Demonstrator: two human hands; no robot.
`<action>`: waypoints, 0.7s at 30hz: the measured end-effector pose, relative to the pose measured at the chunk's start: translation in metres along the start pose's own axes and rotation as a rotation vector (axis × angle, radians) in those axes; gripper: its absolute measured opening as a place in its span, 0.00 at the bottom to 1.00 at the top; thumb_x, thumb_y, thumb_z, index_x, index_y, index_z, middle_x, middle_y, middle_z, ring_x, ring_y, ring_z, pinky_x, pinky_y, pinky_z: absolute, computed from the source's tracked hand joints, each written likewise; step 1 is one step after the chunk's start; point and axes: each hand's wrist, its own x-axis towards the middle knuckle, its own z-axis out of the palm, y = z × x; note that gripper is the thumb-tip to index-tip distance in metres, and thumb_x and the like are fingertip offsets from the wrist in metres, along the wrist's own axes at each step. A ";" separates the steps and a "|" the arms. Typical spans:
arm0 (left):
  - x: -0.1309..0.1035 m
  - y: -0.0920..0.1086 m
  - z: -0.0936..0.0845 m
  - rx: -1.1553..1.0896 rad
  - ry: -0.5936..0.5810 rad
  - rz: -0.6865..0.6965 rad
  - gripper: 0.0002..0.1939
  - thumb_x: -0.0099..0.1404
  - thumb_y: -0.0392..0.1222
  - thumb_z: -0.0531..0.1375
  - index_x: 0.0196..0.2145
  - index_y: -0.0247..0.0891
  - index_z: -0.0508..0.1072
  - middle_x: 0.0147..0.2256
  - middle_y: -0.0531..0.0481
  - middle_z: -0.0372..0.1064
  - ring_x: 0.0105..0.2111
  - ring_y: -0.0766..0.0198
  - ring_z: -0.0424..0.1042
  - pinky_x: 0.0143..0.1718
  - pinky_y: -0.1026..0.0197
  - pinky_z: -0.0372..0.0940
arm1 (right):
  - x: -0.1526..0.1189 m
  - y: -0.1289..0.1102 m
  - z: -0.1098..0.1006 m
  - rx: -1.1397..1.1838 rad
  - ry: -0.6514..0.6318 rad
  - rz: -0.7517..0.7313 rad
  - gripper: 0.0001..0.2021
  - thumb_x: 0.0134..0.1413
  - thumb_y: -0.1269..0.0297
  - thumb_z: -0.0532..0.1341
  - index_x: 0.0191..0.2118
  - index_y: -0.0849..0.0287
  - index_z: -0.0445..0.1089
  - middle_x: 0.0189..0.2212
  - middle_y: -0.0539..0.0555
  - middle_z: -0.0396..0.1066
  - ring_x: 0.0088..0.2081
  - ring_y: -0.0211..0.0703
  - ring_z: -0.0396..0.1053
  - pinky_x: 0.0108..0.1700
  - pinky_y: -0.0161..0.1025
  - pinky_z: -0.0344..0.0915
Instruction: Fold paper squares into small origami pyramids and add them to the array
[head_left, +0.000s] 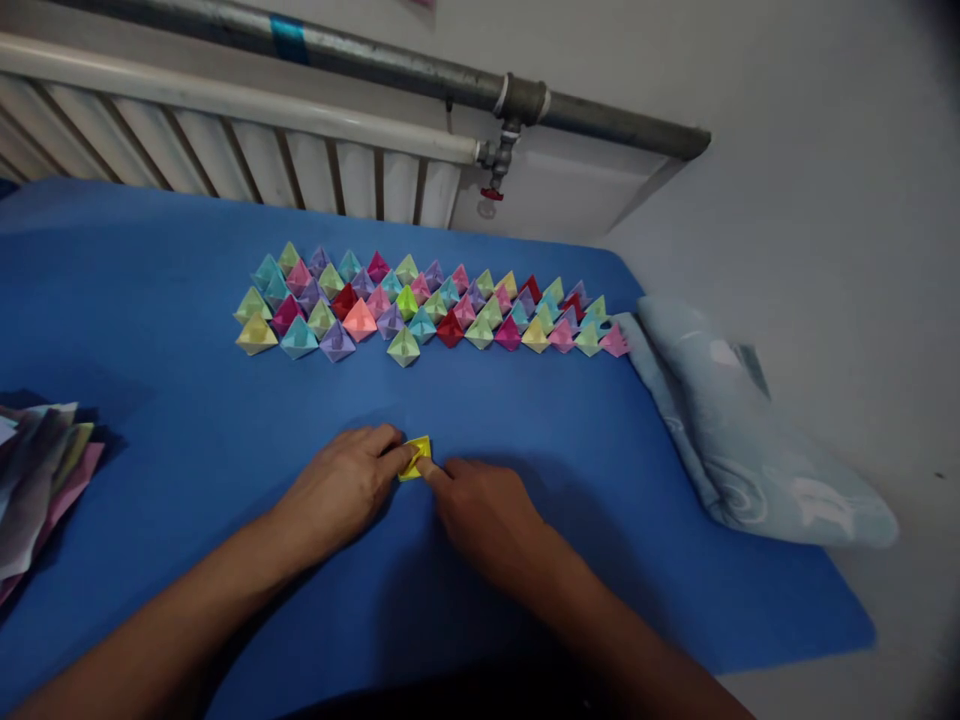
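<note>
One paper stack [45,490] is running off the left edge, its sheets overlapping uncountably. Dozens of origami pieces [360,318] are standing beyond the hands. The bent-fingered left hand [349,478] and the right hand [484,510], index finger extended, are pressing one yellow paper [424,443], apparently folded, partly hidden between them. One blanket [735,430] is lying rightmost.

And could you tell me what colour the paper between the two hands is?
Bright yellow; the paper shows best in the head view.

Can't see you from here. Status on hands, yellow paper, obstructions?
Left hand, right hand: both on yellow paper. Folded, partly hidden by fingers. Origami rows beyond, paper stack left, neither in the way.
</note>
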 end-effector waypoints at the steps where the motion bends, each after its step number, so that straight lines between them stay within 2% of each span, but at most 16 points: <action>1: 0.000 0.000 -0.001 0.005 -0.004 0.002 0.19 0.70 0.33 0.46 0.47 0.38 0.75 0.38 0.44 0.71 0.35 0.58 0.69 0.37 0.55 0.67 | 0.000 0.000 0.000 0.007 0.011 -0.002 0.17 0.63 0.74 0.51 0.55 0.60 0.65 0.36 0.58 0.74 0.35 0.47 0.73 0.32 0.38 0.64; 6: 0.000 0.003 -0.003 0.040 -0.027 -0.024 0.17 0.69 0.33 0.48 0.45 0.38 0.75 0.39 0.44 0.72 0.36 0.59 0.70 0.39 0.55 0.68 | 0.000 0.001 0.000 0.013 0.044 -0.001 0.17 0.63 0.74 0.51 0.56 0.62 0.64 0.37 0.58 0.75 0.37 0.45 0.73 0.34 0.36 0.64; 12: 0.000 0.014 -0.003 0.093 -0.084 -0.068 0.16 0.68 0.32 0.48 0.42 0.36 0.76 0.39 0.43 0.71 0.37 0.57 0.71 0.41 0.52 0.68 | 0.002 -0.005 -0.001 -0.029 -0.025 0.037 0.20 0.64 0.75 0.49 0.60 0.66 0.60 0.39 0.62 0.75 0.38 0.48 0.73 0.34 0.39 0.67; 17: 0.000 0.015 -0.002 0.108 -0.086 -0.072 0.17 0.68 0.31 0.48 0.47 0.35 0.74 0.40 0.43 0.72 0.36 0.56 0.72 0.40 0.52 0.69 | 0.003 -0.006 -0.005 -0.029 -0.058 0.047 0.19 0.64 0.75 0.49 0.59 0.65 0.62 0.39 0.62 0.75 0.38 0.49 0.73 0.35 0.41 0.68; 21: 0.001 0.011 -0.001 0.071 -0.056 -0.063 0.18 0.68 0.32 0.49 0.51 0.37 0.73 0.39 0.43 0.71 0.35 0.58 0.71 0.38 0.54 0.69 | 0.002 -0.003 -0.003 -0.017 -0.023 0.027 0.17 0.63 0.75 0.50 0.56 0.64 0.64 0.38 0.61 0.74 0.37 0.48 0.73 0.34 0.39 0.66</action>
